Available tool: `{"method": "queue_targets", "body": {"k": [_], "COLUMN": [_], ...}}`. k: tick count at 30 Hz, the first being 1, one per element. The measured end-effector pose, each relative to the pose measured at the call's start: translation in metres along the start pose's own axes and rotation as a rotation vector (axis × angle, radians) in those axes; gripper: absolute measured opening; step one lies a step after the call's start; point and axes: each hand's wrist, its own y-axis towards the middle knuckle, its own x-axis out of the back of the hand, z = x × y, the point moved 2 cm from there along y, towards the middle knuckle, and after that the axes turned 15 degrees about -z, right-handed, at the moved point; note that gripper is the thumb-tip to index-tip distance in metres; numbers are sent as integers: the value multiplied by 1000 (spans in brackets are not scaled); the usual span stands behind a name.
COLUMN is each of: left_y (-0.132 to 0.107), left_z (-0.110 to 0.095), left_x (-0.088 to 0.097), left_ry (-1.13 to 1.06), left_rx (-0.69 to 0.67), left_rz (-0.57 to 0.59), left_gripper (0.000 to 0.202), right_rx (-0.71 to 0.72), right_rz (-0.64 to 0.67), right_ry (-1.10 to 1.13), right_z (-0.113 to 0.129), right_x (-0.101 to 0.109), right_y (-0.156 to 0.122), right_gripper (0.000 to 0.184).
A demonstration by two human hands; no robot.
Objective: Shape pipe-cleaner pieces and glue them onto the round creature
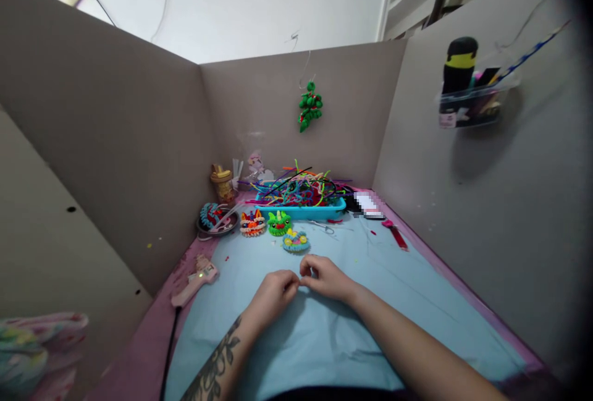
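Observation:
My left hand and my right hand meet above the light blue cloth, thumb and fingertips pinched close together. Whatever lies between the fingertips is too small to make out. Just beyond them sits a blue and yellow fuzzy figure. Behind it stand a green figure with horns and eyes and an orange and white figure. Neither hand touches these figures.
A turquoise tray heaped with coloured pipe cleaners stands at the back. Left are a pink glue gun with its cord and a dark bowl. Small scissors, a phone and a red cutter lie right. Grey partitions enclose the table.

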Motion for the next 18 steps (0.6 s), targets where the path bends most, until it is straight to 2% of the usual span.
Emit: {"method": "queue_targets", "body": {"k": [6, 10, 13, 18], "left_y": [-2, -2, -2, -8], "left_z": [0, 7, 18, 39], "left_x": [4, 21, 51, 119], "left_ry": [37, 96, 185, 450], "left_rx": [29, 99, 180, 341], "left_rz": [-76, -181, -299, -466], "left_gripper": [20, 18, 21, 29], "right_rx": [-77, -144, -187, -212], "right_rz": [-42, -90, -120, -147], "right_ry": [45, 86, 119, 147], "right_z": [2, -5, -10, -12], "right_x": [0, 4, 6, 7], "right_y": [1, 1, 2, 2], "right_gripper": [8, 6, 8, 9]}}
